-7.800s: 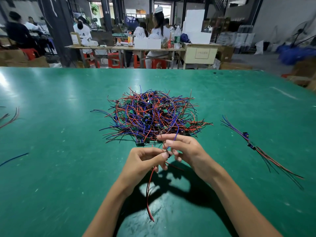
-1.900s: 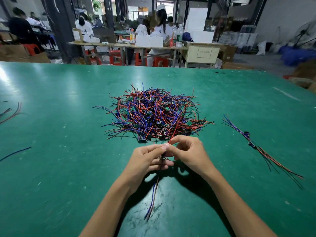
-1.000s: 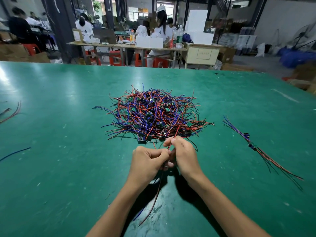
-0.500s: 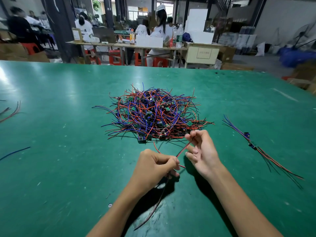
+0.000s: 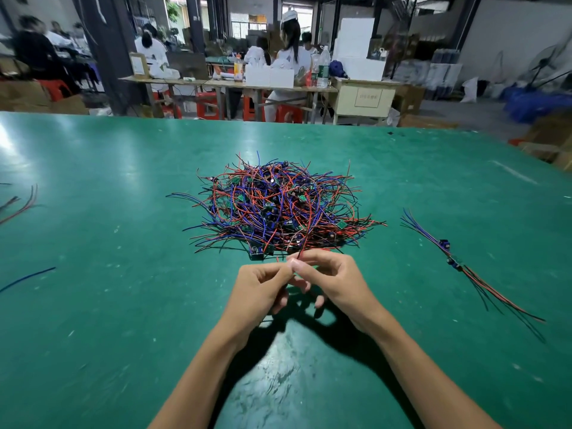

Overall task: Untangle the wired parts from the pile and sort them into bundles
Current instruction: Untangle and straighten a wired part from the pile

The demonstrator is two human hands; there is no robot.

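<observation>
A tangled pile of red, blue and black wired parts [image 5: 278, 209] with small green boards lies in the middle of the green table [image 5: 108, 305]. Just in front of it my left hand [image 5: 258, 292] and my right hand [image 5: 332, 283] meet fingertip to fingertip. Both pinch a thin red wire [image 5: 305, 243] that runs up from my fingers into the near edge of the pile. The rest of that wired part is hidden behind my hands. A sorted bundle of wired parts [image 5: 458, 267] lies stretched out on the right.
A few loose red wires [image 5: 21, 204] and one blue wire [image 5: 28, 277] lie at the table's left edge. Beyond the far edge stand work tables, red stools, boxes and seated people.
My hands, apart half a second ago with the red wire stretched between them, have come together near the pile. The wire tail that hung below my left hand is no longer visible.
</observation>
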